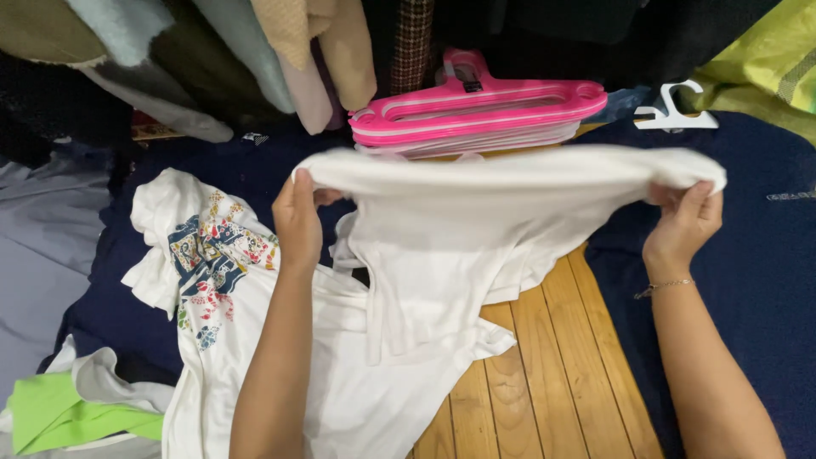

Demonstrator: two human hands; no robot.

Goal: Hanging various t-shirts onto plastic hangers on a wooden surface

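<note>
A stack of pink hangers (476, 115) lies at the top, with a white hanger (676, 109) just to its right. A white shirt with a coloured print (217, 263) lies crumpled on a dark blue cloth (748, 272). A lime green garment (64, 412) sits at the lower left. Wooden floorboards (552, 374) show between the cloths. Hanging clothes (255, 51) in beige, grey and olive fill the upper left, and a yellow-green fabric (773, 59) the upper right.

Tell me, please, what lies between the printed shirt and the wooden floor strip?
In the head view, a plain white garment hangs there, stretched between the left hand and right hand, draping from the printed shirt onto the floor.
</note>
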